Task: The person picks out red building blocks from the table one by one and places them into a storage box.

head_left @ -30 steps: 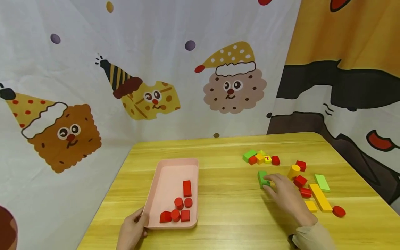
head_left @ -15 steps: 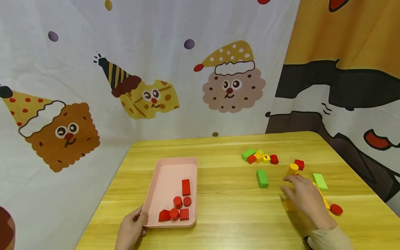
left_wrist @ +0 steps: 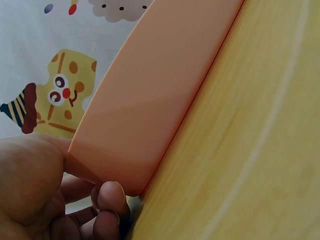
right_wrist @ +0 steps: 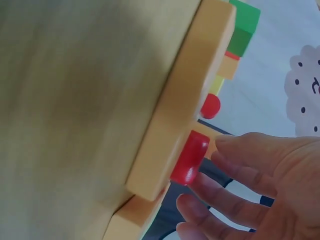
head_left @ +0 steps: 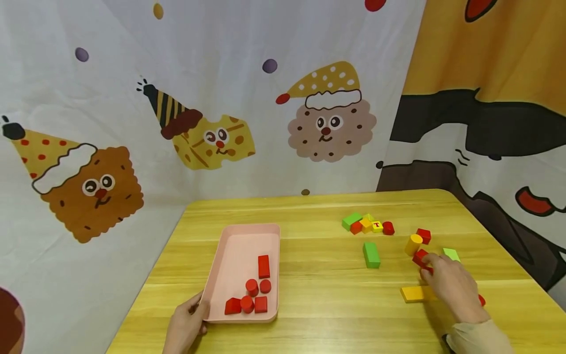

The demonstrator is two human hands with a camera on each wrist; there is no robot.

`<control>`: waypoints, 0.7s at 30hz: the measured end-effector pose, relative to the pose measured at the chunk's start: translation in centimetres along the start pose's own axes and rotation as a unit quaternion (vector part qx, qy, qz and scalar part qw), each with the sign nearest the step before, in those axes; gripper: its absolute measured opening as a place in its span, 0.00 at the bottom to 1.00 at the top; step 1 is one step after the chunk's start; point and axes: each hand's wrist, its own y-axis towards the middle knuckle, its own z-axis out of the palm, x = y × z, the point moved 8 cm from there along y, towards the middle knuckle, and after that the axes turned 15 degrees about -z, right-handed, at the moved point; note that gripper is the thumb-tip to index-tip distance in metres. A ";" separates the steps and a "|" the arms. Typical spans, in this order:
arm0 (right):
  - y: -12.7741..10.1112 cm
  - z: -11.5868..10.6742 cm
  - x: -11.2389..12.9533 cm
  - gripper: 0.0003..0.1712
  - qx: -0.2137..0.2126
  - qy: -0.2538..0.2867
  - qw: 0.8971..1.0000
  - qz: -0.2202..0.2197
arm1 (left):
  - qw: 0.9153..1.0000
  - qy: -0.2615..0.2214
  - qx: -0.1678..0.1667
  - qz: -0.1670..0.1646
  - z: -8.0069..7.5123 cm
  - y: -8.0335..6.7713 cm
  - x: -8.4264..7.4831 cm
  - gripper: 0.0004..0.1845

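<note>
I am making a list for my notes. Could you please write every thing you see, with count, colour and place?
tray: 1, pink, left on table.
red blocks in tray: 6, near end.
far cluster: about 6 blocks, green, orange, yellow, red.
green block: 1, alone, mid table.
yellow cylinder: 1, right.
red blocks: several, right side.
yellow plank: 1, near right hand.
table: 1, wooden.
left hand: holds tray's near corner.
right hand: fingertips touch a red block.

Wood table (head_left: 323, 290): pink tray (head_left: 230, 260) L, loose blocks (head_left: 371, 254) R.
</note>
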 end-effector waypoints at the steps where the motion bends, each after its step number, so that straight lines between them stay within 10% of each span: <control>1: 0.0 0.1 -0.2 0.16 0.008 0.003 1.000 0.003 | 1.000 0.000 -0.001 -0.003 0.0 0.0 0.1 0.26; 21: 0.1 1.2 -0.6 0.21 0.047 -0.015 0.999 -0.008 | 1.000 -0.026 0.001 -0.009 -0.1 -0.3 0.0 0.25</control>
